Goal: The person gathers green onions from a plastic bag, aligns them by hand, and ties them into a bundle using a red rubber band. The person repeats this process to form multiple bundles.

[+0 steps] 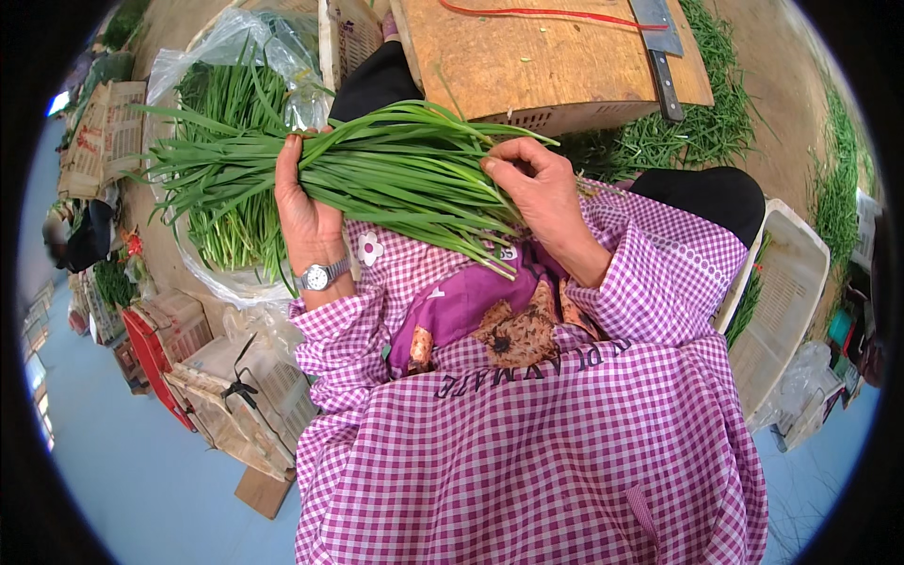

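A loose bundle of green Chinese chives lies across my lap, leaf tips to the left and cut stems to the right. My left hand, a watch on its wrist, grips the bundle around its leafy part, thumb in front. At the stem side, my right hand pinches thumb and forefinger together at the edge of the chives. Its other fingers are curled and partly hidden. Beneath the bundle are a purple cloth and a checked smock.
A wooden board on a crate bears a cleaver and a red strap. Plastic-lined chives stand at left. Loose trimmings cover the ground at right. A plastic crate and a strapped crate flank me.
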### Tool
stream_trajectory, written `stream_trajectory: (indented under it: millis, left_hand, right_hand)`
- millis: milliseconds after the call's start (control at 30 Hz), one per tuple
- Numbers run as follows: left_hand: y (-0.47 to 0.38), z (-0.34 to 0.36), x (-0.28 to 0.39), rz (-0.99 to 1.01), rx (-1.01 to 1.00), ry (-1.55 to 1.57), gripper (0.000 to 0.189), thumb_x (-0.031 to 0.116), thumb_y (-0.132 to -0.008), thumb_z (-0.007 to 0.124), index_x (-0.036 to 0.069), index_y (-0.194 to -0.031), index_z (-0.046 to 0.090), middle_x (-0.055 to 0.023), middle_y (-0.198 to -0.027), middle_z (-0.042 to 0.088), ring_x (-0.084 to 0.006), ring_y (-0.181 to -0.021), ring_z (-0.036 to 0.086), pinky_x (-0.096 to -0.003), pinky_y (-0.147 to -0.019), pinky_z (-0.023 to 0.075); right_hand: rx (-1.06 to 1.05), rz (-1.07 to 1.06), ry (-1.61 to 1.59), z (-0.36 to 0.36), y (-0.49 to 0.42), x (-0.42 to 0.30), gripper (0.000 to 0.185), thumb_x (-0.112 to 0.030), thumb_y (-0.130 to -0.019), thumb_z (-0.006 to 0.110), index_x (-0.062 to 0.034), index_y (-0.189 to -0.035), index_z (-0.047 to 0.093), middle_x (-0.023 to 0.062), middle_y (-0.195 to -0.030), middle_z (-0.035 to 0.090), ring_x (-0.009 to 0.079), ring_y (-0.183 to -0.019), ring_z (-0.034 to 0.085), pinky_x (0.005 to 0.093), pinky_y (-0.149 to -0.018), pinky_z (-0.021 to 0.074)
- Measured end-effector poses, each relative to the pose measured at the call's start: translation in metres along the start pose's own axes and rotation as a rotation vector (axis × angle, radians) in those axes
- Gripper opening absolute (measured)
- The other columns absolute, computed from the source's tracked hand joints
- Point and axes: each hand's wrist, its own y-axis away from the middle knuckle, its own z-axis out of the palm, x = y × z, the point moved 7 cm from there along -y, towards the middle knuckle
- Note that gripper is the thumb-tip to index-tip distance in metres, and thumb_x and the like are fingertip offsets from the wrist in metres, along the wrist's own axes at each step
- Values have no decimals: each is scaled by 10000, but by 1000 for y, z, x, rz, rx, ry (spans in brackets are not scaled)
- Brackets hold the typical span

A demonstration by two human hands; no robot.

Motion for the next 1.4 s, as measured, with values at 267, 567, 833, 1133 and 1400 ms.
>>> stream_trajectory:
  millis: [267, 567, 833, 1133, 1400]
  left_hand:
    - [0, -5, 0, -8, 25, -22, 156, 109, -851, 575, -13, -946, 590, -136, -963, 623, -251, -954, 574, -389, -911, 447]
    - [-1, -13, 1, 30, 80, -24, 146, 104, -833, 589, -10, -924, 587, -123, -935, 617, -254, -940, 572, -390, -899, 452]
    - [-1, -25, 11, 32, 54, 8, 118, 103, -822, 578, 8, -892, 578, -117, -914, 612, -254, -918, 567, -385, -887, 456]
    - [5, -17, 13, 59, 30, -5, 131, 90, -825, 574, 21, -936, 570, -103, -927, 617, -255, -934, 574, -395, -884, 462]
    - [8, -24, 13, 46, -2, 15, 138, 104, -836, 556, 22, -947, 570, -103, -948, 615, -247, -934, 573, -393, -884, 462]
  right_hand:
    - [62, -38, -93, -5, 1, -5, 105, -82, -793, 627, 8, -848, 630, 3, -742, 588, 39, -606, 480, 183, -561, 397]
    - [-200, 87, -338, -9, 30, -27, 102, -41, -840, 563, 18, -923, 569, 47, -760, 604, 51, -602, 500, 187, -548, 424]
    - [-37, -107, 215, -113, 53, -31, 164, -96, -853, 550, 24, -961, 578, 66, -740, 576, 139, -644, 540, 243, -594, 440]
    - [2, -223, 514, -34, 16, -36, 169, -179, -757, 648, -21, -814, 628, 76, -722, 540, 210, -701, 548, 314, -622, 424]
    - [-1, -1, -84, -42, 12, -6, 117, -102, -824, 595, 6, -841, 635, 15, -785, 627, 79, -726, 539, 236, -652, 439]
